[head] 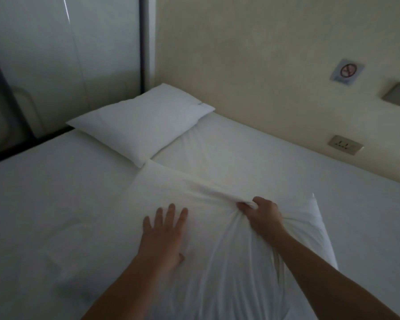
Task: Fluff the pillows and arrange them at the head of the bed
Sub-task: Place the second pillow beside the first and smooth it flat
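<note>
**Second pillow in hand, first one already at the head**

I see one pillow (141,125) lying at the bed's (44,192) far left corner, against the wall. The near pillow (217,250) sits mid-bed toward the right edge. My right hand (261,215) is pinched onto a bunch of its case; my left hand (164,232) rests flat, fingers spread, on it. Next, I judge, it needs plumping and carrying up beside the first.

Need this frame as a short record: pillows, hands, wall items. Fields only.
far pillow: lying flat in the bed's far corner
near pillow: under both hands, cover bunched
left hand: flat, fingers spread on the near pillow
right hand: pinching a fold of the near pillow's cover
bed: white sheet
wall: socket, no-smoking sign
</note>
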